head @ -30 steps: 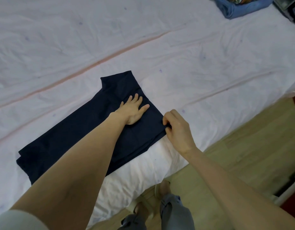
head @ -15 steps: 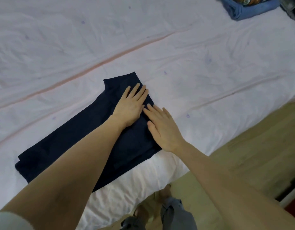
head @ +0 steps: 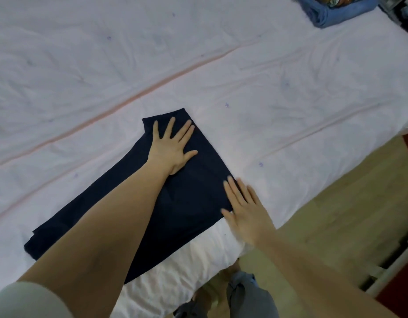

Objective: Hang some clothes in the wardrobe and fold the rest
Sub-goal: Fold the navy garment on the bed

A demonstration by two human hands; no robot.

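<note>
A: Navy cloth, a dark garment folded into a long strip, lies on the pale sheet of the bed. Its long axis runs from the near left corner, by the bed's edge, up and away to the right.

B: And the hands, left to right?

A: The left hand lies flat on the far right end of the strip, fingers straight and spread, palm pressing the cloth. It grips nothing. The right hand is just beside the garment's right edge, also flat and with fingers straight, fingertips touching the edge of the cloth while the palm rests on the sheet. That hand is a little blurred.

B: So which end gets folded?

A: Likely a fold across the long axis. Both hands sit at the far right end, so the near left end is the free one, well apart from either hand. The left arm lies along the strip and is the nearer to that end.

B: Anything else?

A: A blue folded pile sits at the far right corner of the bed.
</note>
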